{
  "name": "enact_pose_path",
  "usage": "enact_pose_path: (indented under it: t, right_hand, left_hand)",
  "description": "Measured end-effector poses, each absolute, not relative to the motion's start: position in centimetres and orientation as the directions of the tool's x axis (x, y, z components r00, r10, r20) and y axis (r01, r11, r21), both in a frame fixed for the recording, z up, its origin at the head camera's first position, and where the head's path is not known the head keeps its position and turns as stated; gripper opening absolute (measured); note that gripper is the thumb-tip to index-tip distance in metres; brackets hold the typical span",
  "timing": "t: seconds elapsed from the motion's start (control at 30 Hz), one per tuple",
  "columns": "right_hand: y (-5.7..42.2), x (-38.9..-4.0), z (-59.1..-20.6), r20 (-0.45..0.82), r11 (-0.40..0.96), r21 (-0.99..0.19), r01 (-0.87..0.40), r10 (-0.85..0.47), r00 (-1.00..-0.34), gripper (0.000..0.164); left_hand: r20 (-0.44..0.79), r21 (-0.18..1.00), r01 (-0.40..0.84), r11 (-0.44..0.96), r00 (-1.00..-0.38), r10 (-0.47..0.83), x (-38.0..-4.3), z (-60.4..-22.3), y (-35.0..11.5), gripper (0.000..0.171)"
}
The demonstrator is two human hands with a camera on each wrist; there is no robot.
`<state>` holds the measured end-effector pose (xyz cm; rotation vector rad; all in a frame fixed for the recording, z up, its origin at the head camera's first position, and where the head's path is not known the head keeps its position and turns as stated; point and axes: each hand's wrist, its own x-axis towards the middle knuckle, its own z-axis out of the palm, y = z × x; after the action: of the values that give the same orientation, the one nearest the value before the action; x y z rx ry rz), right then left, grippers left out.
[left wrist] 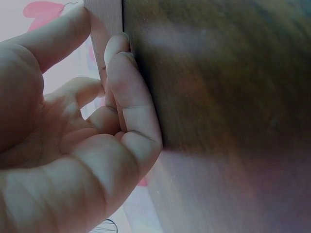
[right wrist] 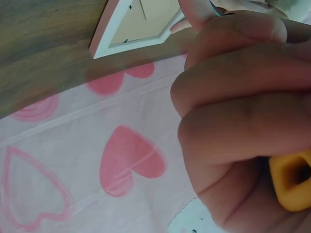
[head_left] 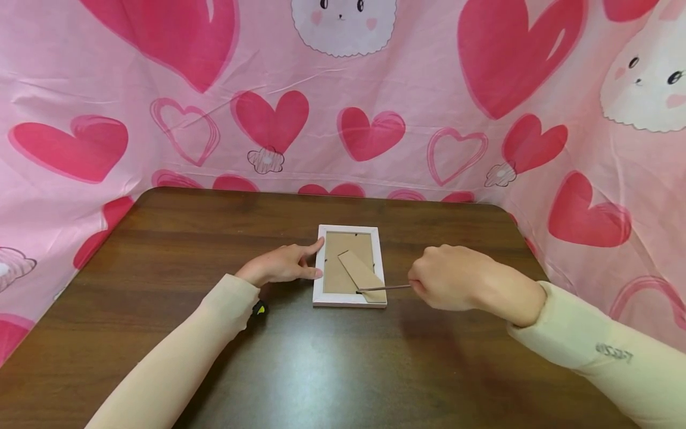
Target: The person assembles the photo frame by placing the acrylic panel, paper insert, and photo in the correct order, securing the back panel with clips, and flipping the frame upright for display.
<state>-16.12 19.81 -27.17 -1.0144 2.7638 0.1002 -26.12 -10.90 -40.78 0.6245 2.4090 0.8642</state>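
A white picture frame [head_left: 349, 301] lies back side up on the table, its brown backing board [head_left: 334, 277] and slanting cardboard stand [head_left: 360, 274] showing. Small dark tabs sit round the backing's edge. At the frame's left side my left hand [head_left: 281, 263] holds it, thumb and index finger spread along the rim; the left wrist view shows the other fingers curled low against its side. My right hand [head_left: 450, 277] grips a screwdriver, its yellow-orange handle [right wrist: 291, 184] mostly hidden in the fist. The thin shaft [head_left: 391, 288] points left, its tip over the stand near the lower tab.
The dark brown wooden table [head_left: 300, 369] extends round the frame on every side. A pink cloth [head_left: 321, 71] with hearts and white animal faces hangs behind the table and along its sides. A small black and yellow-green object [head_left: 259, 308] shows beneath the left cuff.
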Motion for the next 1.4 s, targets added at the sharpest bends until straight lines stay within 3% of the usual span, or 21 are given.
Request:
enact_pose_path:
  t: [0.3,0.6,0.93,1.13,1.4]
  right_hand:
    - [18.1,-16.8,-26.2,-0.276,0.753,0.043,-0.656,-0.622,-0.732,0.032]
    - [17.0,-17.2,-25.9,-0.372,0.802,0.061,-0.594,-0.534,-0.759,0.032]
    - [17.4,-18.4,-25.9,-0.432,0.793,0.024,-0.609,-0.541,-0.722,0.031]
    - [19.5,-18.7,-25.8,-0.344,0.801,-0.021,-0.598,-0.567,-0.748,0.033]
    - [23.2,-19.1,-25.9,-0.203,0.823,0.069,-0.564,-0.542,-0.816,0.031]
  left_hand:
    - [-0.308,0.664,0.235,0.710,-0.779,0.546,-26.0,-40.7,-11.0,0.084]
    - [-0.303,0.662,0.244,0.709,-0.778,0.551,-26.2,-40.8,-11.0,0.084]
    - [-0.306,0.668,0.241,0.704,-0.774,0.555,-26.1,-40.9,-11.1,0.084]
    - [-0.301,0.684,0.237,0.690,-0.770,0.563,-26.1,-41.0,-11.0,0.083]
    - [-0.304,0.685,0.233,0.690,-0.769,0.562,-26.1,-40.9,-11.0,0.083]
